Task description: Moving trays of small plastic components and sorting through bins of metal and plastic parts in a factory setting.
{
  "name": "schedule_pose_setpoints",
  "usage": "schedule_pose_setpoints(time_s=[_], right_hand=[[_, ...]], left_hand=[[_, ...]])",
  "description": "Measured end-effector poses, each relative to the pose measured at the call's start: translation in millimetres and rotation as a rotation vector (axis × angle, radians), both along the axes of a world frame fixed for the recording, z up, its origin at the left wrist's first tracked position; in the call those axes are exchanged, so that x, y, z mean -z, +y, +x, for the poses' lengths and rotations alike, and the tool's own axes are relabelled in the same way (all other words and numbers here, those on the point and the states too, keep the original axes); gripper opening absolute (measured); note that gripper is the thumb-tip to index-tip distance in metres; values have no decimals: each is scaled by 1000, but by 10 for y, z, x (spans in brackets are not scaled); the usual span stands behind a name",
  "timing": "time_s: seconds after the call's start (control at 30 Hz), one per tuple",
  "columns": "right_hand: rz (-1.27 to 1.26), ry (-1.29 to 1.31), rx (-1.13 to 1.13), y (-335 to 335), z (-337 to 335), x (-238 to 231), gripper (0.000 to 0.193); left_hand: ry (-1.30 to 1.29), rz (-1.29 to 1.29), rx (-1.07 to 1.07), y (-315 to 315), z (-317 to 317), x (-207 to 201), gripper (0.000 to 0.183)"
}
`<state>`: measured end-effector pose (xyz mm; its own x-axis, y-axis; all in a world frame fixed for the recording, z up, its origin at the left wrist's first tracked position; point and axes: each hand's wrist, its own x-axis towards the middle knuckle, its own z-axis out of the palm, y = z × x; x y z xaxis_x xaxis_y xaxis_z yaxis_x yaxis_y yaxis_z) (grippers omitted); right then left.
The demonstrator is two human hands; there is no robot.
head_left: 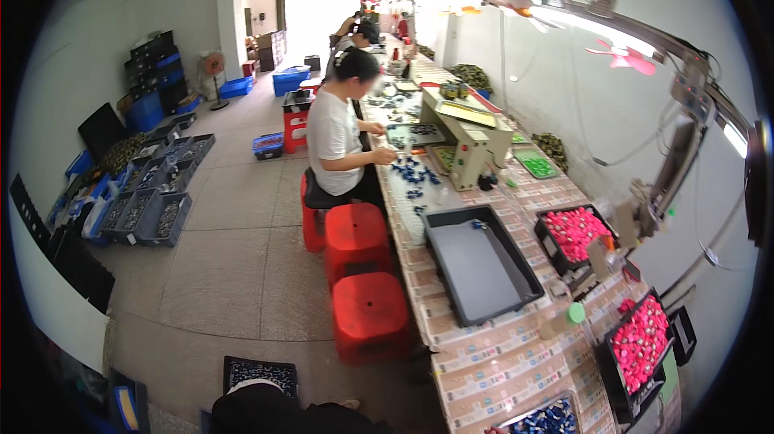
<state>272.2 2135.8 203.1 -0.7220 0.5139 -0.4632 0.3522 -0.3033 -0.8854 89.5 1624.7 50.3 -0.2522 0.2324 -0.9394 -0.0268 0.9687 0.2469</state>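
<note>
Neither of my hands can be made out. At the lower edge, a small reddish patch beside the left corner of a metal tray (577, 413) may be a fingertip, but too little shows to tell. Small blue parts (548, 420) fill that tray, which lies on the near end of the long workbench (476, 369). Dark clothing of mine (262, 411) shows at the bottom, next to a black crate of small parts (260, 369) on the floor. A large black tray (484, 269) with a grey bottom sits farther along the bench, with a small blue piece in it.
Two red stools (371, 317) stand along the bench. Beyond them a seated co-worker in a white shirt (334, 132) handles blue parts near a beige machine (472, 144). Bins of pink parts (574, 232) line the right side. Grey crates (165, 216) cover the floor at left.
</note>
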Motion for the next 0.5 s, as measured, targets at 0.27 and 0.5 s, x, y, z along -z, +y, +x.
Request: schedule_pose_setpoints(time_s=[0.27,0.5], right_hand=[[65,94,-411,-1126,-1468,-528,30],[28,171,-626,-1747,-2154,-576,15]], left_hand=[[77,97,-111,-975,529,811,33],[96,182,-500,-272,2646,1388,32]])
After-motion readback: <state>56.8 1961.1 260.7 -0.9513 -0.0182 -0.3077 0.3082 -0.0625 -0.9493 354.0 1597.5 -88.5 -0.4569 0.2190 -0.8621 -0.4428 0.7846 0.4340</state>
